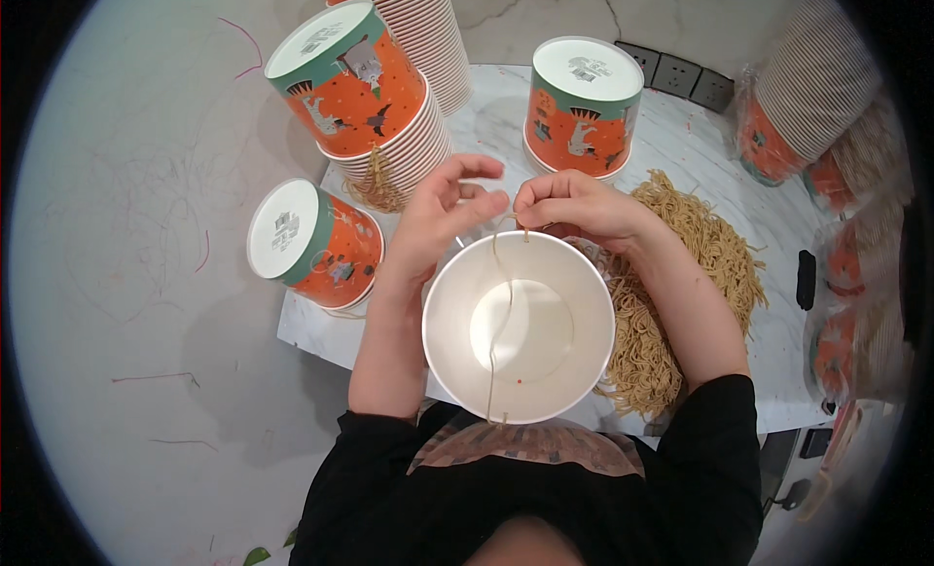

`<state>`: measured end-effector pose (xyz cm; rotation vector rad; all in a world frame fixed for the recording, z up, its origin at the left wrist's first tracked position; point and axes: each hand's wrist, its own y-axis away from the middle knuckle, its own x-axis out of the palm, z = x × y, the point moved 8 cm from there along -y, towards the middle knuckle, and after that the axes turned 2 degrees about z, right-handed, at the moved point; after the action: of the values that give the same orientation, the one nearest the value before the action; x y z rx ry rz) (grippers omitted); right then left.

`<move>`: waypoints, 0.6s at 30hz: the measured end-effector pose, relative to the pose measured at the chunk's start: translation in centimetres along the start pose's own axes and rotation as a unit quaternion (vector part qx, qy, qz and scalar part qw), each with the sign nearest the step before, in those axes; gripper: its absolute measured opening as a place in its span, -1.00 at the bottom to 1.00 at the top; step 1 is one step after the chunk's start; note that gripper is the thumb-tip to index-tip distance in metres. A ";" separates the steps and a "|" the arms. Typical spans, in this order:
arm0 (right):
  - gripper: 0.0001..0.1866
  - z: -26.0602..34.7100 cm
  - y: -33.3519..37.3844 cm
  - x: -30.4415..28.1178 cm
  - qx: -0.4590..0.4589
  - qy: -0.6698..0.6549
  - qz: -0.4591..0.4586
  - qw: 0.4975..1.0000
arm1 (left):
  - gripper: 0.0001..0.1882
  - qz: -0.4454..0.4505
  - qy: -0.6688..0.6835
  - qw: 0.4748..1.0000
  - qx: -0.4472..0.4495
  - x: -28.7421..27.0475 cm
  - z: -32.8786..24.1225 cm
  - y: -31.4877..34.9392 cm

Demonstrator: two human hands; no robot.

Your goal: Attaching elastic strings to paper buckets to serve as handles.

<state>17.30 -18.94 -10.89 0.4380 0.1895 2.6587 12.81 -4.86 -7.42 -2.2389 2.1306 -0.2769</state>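
Note:
A white-lined paper bucket stands upright, mouth up, against my body. A thin tan cord runs across its mouth from a hole in the near rim to the far rim. At that far rim my right hand pinches the cord's end, thumb against forefinger. Just left of it, my left hand has its fingers curved and apart, with nothing visible between them. Beside my right forearm lies a large heap of tan cords, partly hidden under the arm.
Upside-down orange buckets with green bands stand around: a tall stack at far left, a tilted bucket below it and another bucket at the back. Plastic-wrapped stacks line the right. Black power sockets edge the marble-patterned table.

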 end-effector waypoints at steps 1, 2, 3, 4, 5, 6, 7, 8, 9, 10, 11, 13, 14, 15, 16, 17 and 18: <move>-0.87 0.0 0.0 0.0 0.000 0.000 0.001 1.000 | -0.71 0.049 0.012 0.997 -0.064 0.4 0.9 0.2; -0.87 -0.1 -0.1 -0.1 0.004 -0.005 -0.003 1.000 | -0.66 0.099 0.024 0.987 -0.128 1.0 1.8 0.6; -0.88 -0.3 -0.2 -0.2 0.008 -0.011 -0.007 1.000 | -0.72 0.109 0.036 0.982 -0.150 1.1 2.2 0.7; -0.88 -0.3 -0.2 -0.2 0.008 -0.010 -0.007 1.000 | -0.72 0.109 0.037 0.982 -0.150 1.0 2.2 0.8; -0.88 -0.4 -0.3 -0.3 0.011 -0.009 -0.008 1.000 | -0.73 0.107 0.019 0.981 -0.159 0.9 2.4 0.8; -0.88 -0.5 -0.3 -0.5 0.014 -0.008 -0.010 1.000 | -0.74 0.106 0.001 0.980 -0.168 0.8 2.6 0.8; -0.88 -0.5 -0.3 -0.5 0.014 -0.008 -0.011 1.000 | -0.74 0.106 0.002 0.980 -0.169 0.7 2.6 0.8; -0.88 -0.5 -0.3 -0.6 0.011 -0.002 -0.011 1.000 | -0.75 0.111 -0.010 0.978 -0.177 0.7 2.6 0.9; -0.87 -0.4 -0.2 -0.6 0.008 0.004 -0.011 1.000 | -0.76 0.115 -0.022 0.976 -0.185 0.6 2.7 1.0; -0.87 -0.3 -0.2 -0.6 0.008 0.004 -0.012 1.000 | -0.76 0.116 -0.022 0.976 -0.185 0.5 2.7 1.0; -0.89 -0.2 -0.1 -0.6 0.002 0.009 -0.007 1.000 | -0.76 0.131 -0.006 0.974 -0.185 0.7 2.7 1.1; -0.90 -0.2 -0.3 -0.7 -0.002 0.013 -0.001 1.000 | -0.77 0.143 0.010 0.972 -0.186 0.8 2.7 1.2; -0.91 0.5 -0.3 -0.7 -0.058 0.046 0.011 0.997 | -0.77 0.150 0.025 0.970 -0.192 1.0 2.7 1.3; -0.90 1.3 -0.2 -0.6 -0.113 0.080 0.022 0.990 | -0.78 0.156 0.040 0.967 -0.197 1.1 2.7 1.3; -0.90 1.5 -0.2 -0.7 -0.113 0.080 0.023 0.990 | -0.78 0.155 0.041 0.967 -0.197 0.8 2.7 1.2; -0.90 1.9 0.0 -0.6 -0.130 0.105 0.033 0.985 | -0.78 0.186 0.043 0.962 -0.196 0.8 2.8 1.2; -0.88 2.3 0.2 -0.5 -0.147 0.131 0.041 0.980 | -0.78 0.217 0.044 0.956 -0.194 1.1 2.8 1.2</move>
<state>18.45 -19.20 -8.81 0.0010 -0.1465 2.7575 12.11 -6.24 -10.22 -1.8569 2.8560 0.0691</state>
